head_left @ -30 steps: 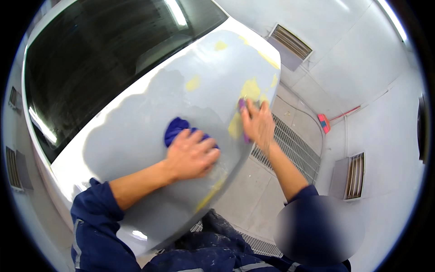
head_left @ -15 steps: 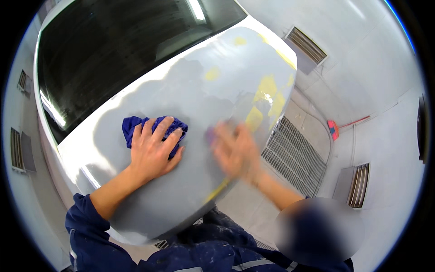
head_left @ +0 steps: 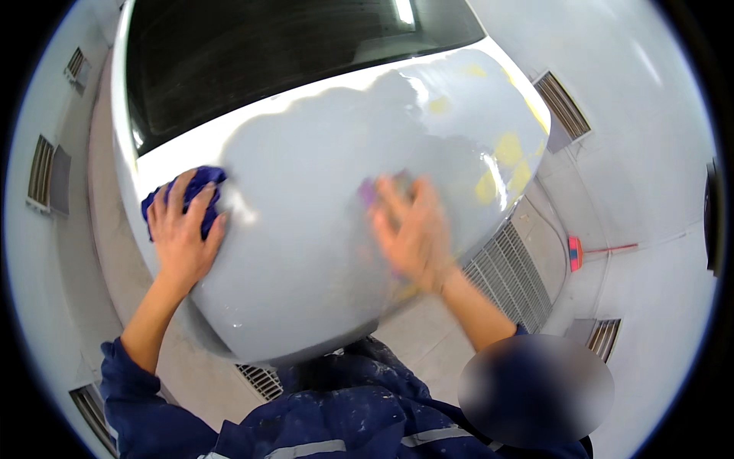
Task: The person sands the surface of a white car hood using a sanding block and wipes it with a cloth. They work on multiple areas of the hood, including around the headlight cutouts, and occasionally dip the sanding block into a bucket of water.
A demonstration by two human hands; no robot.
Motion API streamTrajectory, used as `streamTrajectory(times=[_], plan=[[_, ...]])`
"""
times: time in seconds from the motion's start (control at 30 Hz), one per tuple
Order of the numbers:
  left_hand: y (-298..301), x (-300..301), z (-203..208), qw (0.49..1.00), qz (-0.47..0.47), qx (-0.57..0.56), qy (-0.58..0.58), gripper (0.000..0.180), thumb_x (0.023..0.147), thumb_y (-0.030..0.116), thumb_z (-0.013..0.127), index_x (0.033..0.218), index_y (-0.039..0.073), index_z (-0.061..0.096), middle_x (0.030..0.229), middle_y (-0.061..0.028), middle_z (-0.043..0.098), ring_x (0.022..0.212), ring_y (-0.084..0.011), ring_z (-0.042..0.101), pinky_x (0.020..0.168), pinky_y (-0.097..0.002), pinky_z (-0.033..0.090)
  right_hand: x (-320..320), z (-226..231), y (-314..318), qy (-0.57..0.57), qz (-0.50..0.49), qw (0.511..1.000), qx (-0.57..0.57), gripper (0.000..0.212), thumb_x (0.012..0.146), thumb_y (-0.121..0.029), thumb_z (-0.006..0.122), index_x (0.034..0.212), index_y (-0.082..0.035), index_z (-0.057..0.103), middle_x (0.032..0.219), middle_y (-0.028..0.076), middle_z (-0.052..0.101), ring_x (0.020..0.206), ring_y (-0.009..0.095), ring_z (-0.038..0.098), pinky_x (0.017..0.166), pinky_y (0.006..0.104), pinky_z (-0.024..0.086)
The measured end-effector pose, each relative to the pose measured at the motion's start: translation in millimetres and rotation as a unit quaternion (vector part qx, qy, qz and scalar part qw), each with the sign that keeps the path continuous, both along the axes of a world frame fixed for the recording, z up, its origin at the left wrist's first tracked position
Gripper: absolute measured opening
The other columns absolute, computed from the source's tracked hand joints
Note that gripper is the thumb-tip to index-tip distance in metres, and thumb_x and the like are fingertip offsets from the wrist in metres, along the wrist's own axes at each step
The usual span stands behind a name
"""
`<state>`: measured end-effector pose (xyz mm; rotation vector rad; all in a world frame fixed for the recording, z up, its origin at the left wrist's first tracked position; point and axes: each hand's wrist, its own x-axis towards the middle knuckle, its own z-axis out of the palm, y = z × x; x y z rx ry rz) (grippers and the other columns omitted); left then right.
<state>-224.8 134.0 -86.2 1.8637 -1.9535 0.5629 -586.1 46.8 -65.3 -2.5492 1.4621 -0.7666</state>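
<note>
A white car's broad end panel (head_left: 298, 183), mostly coated grey with yellow patches toward the right, lies before me. My left hand (head_left: 182, 245) is at its left edge, fingers curled over a crumpled dark blue cloth (head_left: 205, 182) and holding it against the surface. Over the middle of the panel, my right hand (head_left: 417, 237) is smeared by motion. It grips a purple pad (head_left: 368, 193), of which only an edge shows beside the fingers; its exact kind cannot be made out. The grey surface near the right hand looks darker.
The car's dark window (head_left: 290, 53) rises beyond the panel. A metal floor grate (head_left: 511, 275) lies to the right, near a red broom-like tool (head_left: 575, 254) by the wall. Louvred vents (head_left: 563, 105) line the pale walls.
My left hand and the blue cloth have moved left to the panel's edge. My right hand stays over the middle with the purple pad, still blurred. The view has shifted, showing the car farther right.
</note>
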Motion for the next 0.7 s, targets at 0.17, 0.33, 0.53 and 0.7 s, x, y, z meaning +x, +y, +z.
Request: streamTrajectory(times=[0.17, 0.33, 0.53, 0.7], plan=[[1.8, 4.6, -5.4, 1.0, 0.003, -0.024, 0.011, 0.046, 0.094, 0.032, 0.076, 0.137, 0.015, 0.071, 0.158, -0.0139, 0.054, 0.134, -0.0492, 0.052, 0.112, -0.0612, 0.039, 32.5, -6.7, 17.9, 0.04, -0.037, 0.997, -0.051, 0.045, 0.101, -0.029, 0.069, 0.142, -0.012, 0.067, 0.121, 0.025, 0.06, 0.109, 0.043, 0.063, 0.086, 0.0545, 0.056], [4.5, 0.1, -5.0, 0.999, -0.009, -0.021, 0.024, 0.046, 0.095, 0.032, 0.076, 0.137, 0.015, 0.07, 0.16, -0.0136, 0.053, 0.136, -0.0493, 0.05, 0.11, -0.0629, 0.04, 37.9, -6.2, 50.5, 0.021, 0.001, 1.0, -0.004, 0.046, 0.1, -0.029, 0.069, 0.143, -0.013, 0.066, 0.119, 0.025, 0.06, 0.105, 0.043, 0.063, 0.083, 0.0529, 0.056], [7.2, 1.0, -9.8, 1.0, 0.0, 0.001, 0.027, 0.046, 0.098, 0.028, 0.072, 0.142, 0.015, 0.067, 0.163, -0.0144, 0.05, 0.141, -0.0501, 0.047, 0.117, -0.0638, 0.034, 63.9, -6.2, 79.7, 0.055, -0.022, 0.997, -0.041, 0.044, 0.099, -0.028, 0.07, 0.14, -0.013, 0.068, 0.117, 0.025, 0.06, 0.104, 0.042, 0.063, 0.082, 0.0522, 0.056], [3.4, -3.8, -7.0, 0.999, -0.018, -0.014, 0.038, 0.046, 0.098, 0.029, 0.072, 0.142, 0.016, 0.068, 0.162, -0.0142, 0.051, 0.141, -0.0505, 0.046, 0.117, -0.0631, 0.034, 59.6, -3.8, 58.3, 0.017, -0.031, 0.999, -0.008, 0.041, 0.099, -0.024, 0.068, 0.138, -0.012, 0.068, 0.12, 0.027, 0.061, 0.104, 0.042, 0.064, 0.083, 0.0524, 0.056]])
